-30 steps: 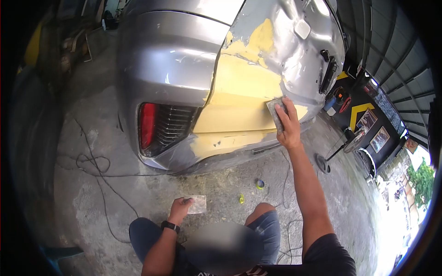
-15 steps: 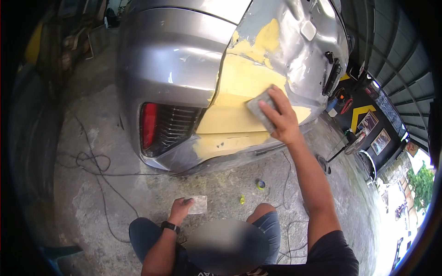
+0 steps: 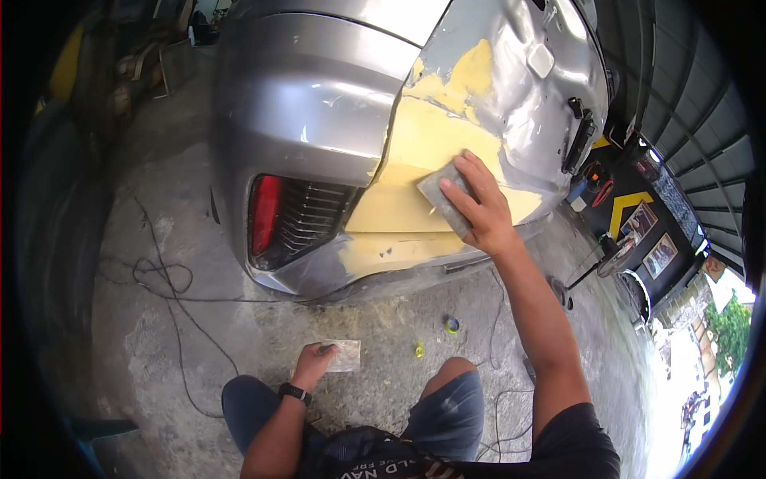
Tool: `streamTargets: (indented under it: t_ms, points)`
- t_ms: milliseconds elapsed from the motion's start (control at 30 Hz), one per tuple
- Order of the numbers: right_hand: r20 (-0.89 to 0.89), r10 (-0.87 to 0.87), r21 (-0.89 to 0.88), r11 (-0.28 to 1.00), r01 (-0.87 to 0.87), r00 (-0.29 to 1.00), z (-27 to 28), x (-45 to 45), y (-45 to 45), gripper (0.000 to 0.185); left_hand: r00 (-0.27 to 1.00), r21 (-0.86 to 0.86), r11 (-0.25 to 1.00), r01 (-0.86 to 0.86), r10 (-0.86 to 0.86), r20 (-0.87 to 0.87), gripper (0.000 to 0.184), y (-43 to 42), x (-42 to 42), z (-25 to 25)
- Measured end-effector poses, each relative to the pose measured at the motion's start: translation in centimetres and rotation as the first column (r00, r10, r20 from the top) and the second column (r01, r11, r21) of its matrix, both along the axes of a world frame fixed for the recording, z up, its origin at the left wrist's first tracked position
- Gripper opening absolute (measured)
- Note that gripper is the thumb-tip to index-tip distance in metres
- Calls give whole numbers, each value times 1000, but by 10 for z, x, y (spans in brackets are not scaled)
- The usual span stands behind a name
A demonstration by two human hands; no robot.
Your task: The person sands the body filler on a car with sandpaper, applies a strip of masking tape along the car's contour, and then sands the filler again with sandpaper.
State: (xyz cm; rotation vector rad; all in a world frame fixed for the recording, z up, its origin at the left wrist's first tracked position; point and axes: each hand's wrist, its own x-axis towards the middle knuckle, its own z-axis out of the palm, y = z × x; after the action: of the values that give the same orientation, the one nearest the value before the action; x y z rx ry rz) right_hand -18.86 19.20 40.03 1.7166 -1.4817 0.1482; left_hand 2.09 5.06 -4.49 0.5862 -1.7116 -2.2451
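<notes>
My right hand point(image 3: 488, 209) lies over a grey sanding pad point(image 3: 439, 190), fingers spread across it. The pad presses flat on the smooth yellow body filler point(image 3: 435, 132) that covers part of the silver car's rear panel point(image 3: 515, 124). Low by my knee, my left hand point(image 3: 312, 364) grips a pale rectangular piece point(image 3: 346, 357); its kind is unclear. A dark bit shows at the thumb there. The red and black lamp point(image 3: 266, 214) sits left of the filler.
A dark cable point(image 3: 179, 299) loops over the concrete floor point(image 3: 171, 351). A roll of tape point(image 3: 452, 325) and a small yellow item point(image 3: 419, 349) lie below the bumper. A stand-like pole point(image 3: 586, 270) and framed pictures point(image 3: 659, 255) are at the right.
The pad and my right hand have shifted slightly left and down over the filler. My head view has moved a little. My left hand still grips the pale piece.
</notes>
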Motion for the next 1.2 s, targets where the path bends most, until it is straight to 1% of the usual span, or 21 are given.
streamTargets:
  t_ms: [33, 67, 133, 200, 267, 333, 400, 433, 533, 600, 633, 700, 733, 800, 833, 867, 933, 1033, 1067, 1133, 1200]
  points:
    - [-2, 47, -2, 999, -47, 999, 1, 4, -4, 58, 1000, 6, 1000, 9, -9, 9, 30, 1, 0, 0]
    - [-3, 42, -4, 999, -42, 999, 2, 9, -7, 58, 1000, 3, 1000, 14, -14, 9, 30, 2, -2, 0]
    - [2, 25, 49, 998, -25, 1000, 5, 20, -17, 82, 1000, 33, 999, 28, -29, 8, 29, 2, -3, -1]
    - [-9, 47, 29, 998, -46, 999, 1, 13, -14, 82, 1000, 22, 999, 23, -23, 10, 28, 4, -2, 4]
    - [-2, 11, -36, 999, -11, 1000, -2, 0, -5, 82, 1000, 18, 1000, 5, -6, 5, 28, 4, 1, 8]
    - [9, 2, -30, 1000, -2, 1000, 0, 1, -6, 86, 999, 20, 1000, -6, 7, -38, 28, 4, 1, 10]
    - [4, 1, 32, 999, -2, 1000, 3, 10, -15, 92, 1000, 21, 1000, 15, -14, -21, 29, 4, -1, 8]
    - [6, -4, 29, 1000, 4, 1000, 4, 14, -18, 92, 1000, 22, 999, 31, -31, -4, 30, 4, -2, 8]
    - [-1, 66, 7, 998, -66, 998, 2, 18, -20, 91, 1000, 8, 1000, 28, -28, -4, 30, 8, -7, -2]
    - [6, -2, -11, 1000, 2, 1000, -1, 15, -11, 81, 1000, 4, 1000, 19, -19, 10, 30, 7, -6, -5]
    - [2, 1, -8, 1000, -1, 1000, 0, 16, -15, 81, 1000, -4, 1000, 19, -18, 24, 30, 8, -7, -3]
    - [14, 88, -29, 996, -87, 996, -1, 16, -20, 74, 998, -7, 999, 34, -34, 46, 31, 6, -9, -8]
    - [14, 83, -29, 996, -82, 996, 0, 17, -23, 74, 997, -11, 999, 48, -47, 69, 31, 6, -10, -8]
    - [-16, 114, 17, 993, -114, 993, 5, 27, -33, 59, 999, 4, 999, 43, -43, 31, 31, 11, -12, -4]
    - [-41, 68, 43, 997, -66, 997, 6, 27, -30, 62, 999, 22, 999, 34, -34, -8, 30, 11, -12, -3]
    - [-41, 71, 43, 997, -69, 997, 3, 23, -26, 62, 999, 22, 999, 31, -31, -7, 30, 10, -11, -4]
    - [-4, 60, -44, 997, -60, 998, -1, 22, -25, 71, 1000, -24, 999, 26, -27, -16, 30, 11, -12, -5]
    - [-31, 99, -22, 995, -100, 995, 0, 16, -32, 72, 999, 18, 999, 45, -45, -12, 29, 8, -11, -5]
    - [-31, 95, -24, 995, -96, 995, 0, 18, -34, 72, 999, 16, 999, 49, -49, -11, 29, 10, -12, -2]
    - [-23, 111, -24, 993, -112, 993, -1, 22, -37, 60, 999, 73, 996, 42, -42, -6, 28, 13, -11, 5]
    - [-31, 111, -52, 992, -112, 993, -7, 18, -32, 60, 999, 39, 998, 42, -42, -2, 28, 12, -8, 6]
